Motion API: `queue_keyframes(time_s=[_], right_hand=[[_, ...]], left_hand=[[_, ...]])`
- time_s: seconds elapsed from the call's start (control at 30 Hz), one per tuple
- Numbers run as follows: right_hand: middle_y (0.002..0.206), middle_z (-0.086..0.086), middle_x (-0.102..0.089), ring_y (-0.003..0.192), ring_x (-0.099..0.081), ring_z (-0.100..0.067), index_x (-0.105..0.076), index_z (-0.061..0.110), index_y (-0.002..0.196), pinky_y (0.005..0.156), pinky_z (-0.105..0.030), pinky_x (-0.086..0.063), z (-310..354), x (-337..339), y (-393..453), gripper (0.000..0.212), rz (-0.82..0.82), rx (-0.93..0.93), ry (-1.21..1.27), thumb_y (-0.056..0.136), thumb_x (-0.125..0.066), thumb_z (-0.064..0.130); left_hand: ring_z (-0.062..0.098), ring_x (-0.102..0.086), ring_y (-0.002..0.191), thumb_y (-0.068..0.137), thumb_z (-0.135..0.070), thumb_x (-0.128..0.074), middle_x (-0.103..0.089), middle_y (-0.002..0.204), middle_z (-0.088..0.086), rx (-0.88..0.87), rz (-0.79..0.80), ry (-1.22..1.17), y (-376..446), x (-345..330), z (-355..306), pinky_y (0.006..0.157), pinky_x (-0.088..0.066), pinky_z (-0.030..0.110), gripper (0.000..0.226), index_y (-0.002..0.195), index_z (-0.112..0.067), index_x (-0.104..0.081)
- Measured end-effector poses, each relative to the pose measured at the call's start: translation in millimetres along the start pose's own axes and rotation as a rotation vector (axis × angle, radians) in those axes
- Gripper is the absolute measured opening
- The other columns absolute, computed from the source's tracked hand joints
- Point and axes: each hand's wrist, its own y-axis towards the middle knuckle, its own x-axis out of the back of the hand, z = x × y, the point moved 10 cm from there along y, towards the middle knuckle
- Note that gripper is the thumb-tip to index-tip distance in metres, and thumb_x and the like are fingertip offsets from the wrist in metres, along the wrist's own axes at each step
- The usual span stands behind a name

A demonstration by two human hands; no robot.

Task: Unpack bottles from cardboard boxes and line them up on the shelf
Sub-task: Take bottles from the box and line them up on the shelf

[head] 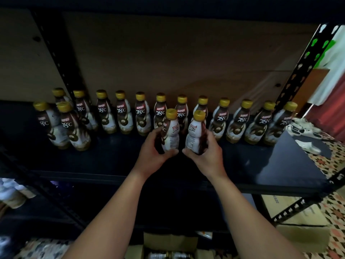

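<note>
1. Your left hand (151, 154) grips the left bottle (169, 133) low on its body: the thumb curls across the front near the base, the other fingers wrap round the far left side. The bottle stands upright, cap up, at the shelf (261, 165) surface; you cannot tell whether its base touches.
2. Your right hand (207, 156) grips the right bottle (196, 135) the same way, mirrored: thumb across the front near the base, fingers curled round the right side. This bottle tilts slightly left at the cap.
3. The two bottles sit just beside each other, in front of the back row (222, 118), near its middle.
4. Both forearms reach forward and converge, wrists straight, backs of the hands facing you.
5. Below, an open box (168, 245) shows more bottle tops.
</note>
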Motion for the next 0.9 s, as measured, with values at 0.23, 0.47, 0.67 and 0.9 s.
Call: queue_keyframes(time_s=[0.23,0.47,0.67,0.9], right_hand=[[0.118,0.024,-0.065,0.114,-0.061,0.008,-0.05,0.041,0.128,0.096,-0.016,-0.049,-1.5,-4.3,-0.2,0.074,0.064,0.004,-0.014,0.076,-0.081,0.0],[0.125,0.01,-0.062,0.12,-0.059,-0.007,-0.052,0.034,0.132,0.1,-0.04,-0.053,-7.5,-6.0,-0.3,0.08,0.022,-0.024,-0.061,0.064,-0.093,0.041],[0.128,0.01,-0.06,0.124,-0.056,-0.008,-0.05,0.027,0.133,0.105,-0.042,-0.049,-0.5,-10.0,-1.4,0.074,0.055,0.026,-0.122,0.07,-0.089,0.027],[0.128,0.01,-0.059,0.122,-0.057,-0.006,-0.051,0.023,0.134,0.1,-0.043,-0.054,-1.4,-8.7,-1.4,0.077,0.03,0.023,-0.115,0.069,-0.092,0.027]], left_hand=[[0.01,-0.063,0.123,0.077,-0.003,-0.088,-0.068,0.129,-0.006,-0.016,0.008,-0.019,-0.5,-0.3,-2.4,0.105,-0.052,0.032,0.068,0.136,-0.015,-0.056],[0.001,-0.063,0.116,0.062,-0.016,-0.098,-0.066,0.125,-0.01,0.014,-0.087,-0.022,-2.7,2.4,-3.4,0.094,-0.053,0.02,0.08,0.128,-0.023,-0.053],[0.008,-0.059,0.127,0.074,-0.012,-0.091,-0.064,0.133,-0.01,0.021,-0.004,-0.016,-4.7,-0.1,3.8,0.108,-0.05,0.04,0.079,0.139,-0.026,-0.049],[0.006,-0.06,0.125,0.071,-0.013,-0.093,-0.064,0.132,-0.01,0.003,-0.067,0.03,-4.3,3.4,2.2,0.106,-0.052,0.043,0.08,0.138,-0.026,-0.051]])
